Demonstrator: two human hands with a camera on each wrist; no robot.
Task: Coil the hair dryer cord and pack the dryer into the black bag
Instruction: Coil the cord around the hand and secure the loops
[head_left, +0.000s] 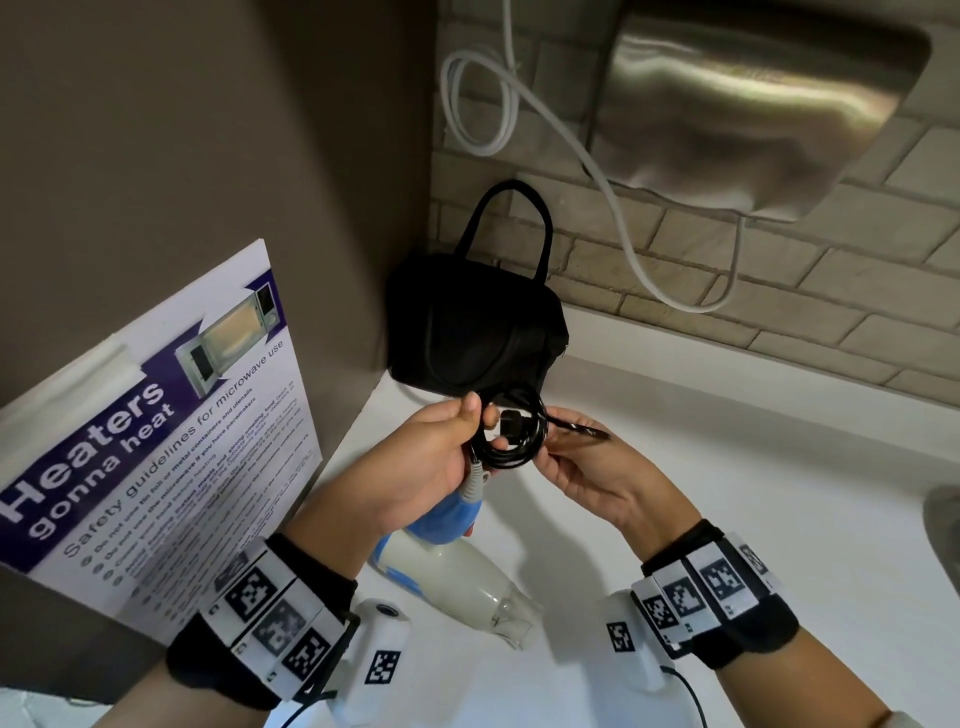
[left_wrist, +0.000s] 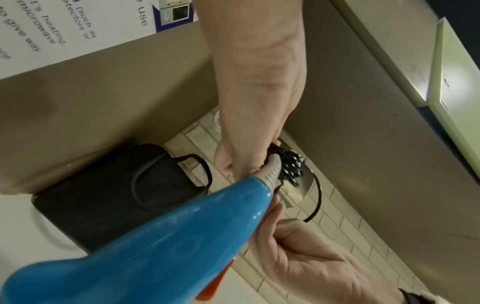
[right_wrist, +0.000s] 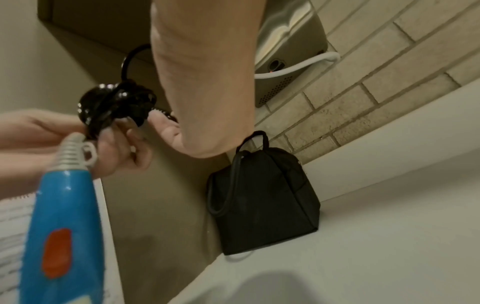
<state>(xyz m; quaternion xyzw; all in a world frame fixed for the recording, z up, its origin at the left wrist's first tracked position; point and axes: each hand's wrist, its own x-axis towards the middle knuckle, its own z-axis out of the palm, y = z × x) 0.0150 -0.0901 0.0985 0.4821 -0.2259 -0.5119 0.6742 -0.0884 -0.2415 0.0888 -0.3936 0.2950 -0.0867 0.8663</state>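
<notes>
The hair dryer, with a white barrel and blue handle, hangs handle-up below my hands, its nozzle close to the white counter. Its black cord is wound into a small coil at the grey strain relief. My left hand grips the coil's left side between thumb and fingers. From the right, my right hand pinches a strand of the cord. The black bag, handles up, stands just behind the hands in the corner, apparently closed.
A steel hand dryer with a looped white cable hangs on the brick wall above the bag. A microwave safety poster leans at the left. A sink edge shows at the far right.
</notes>
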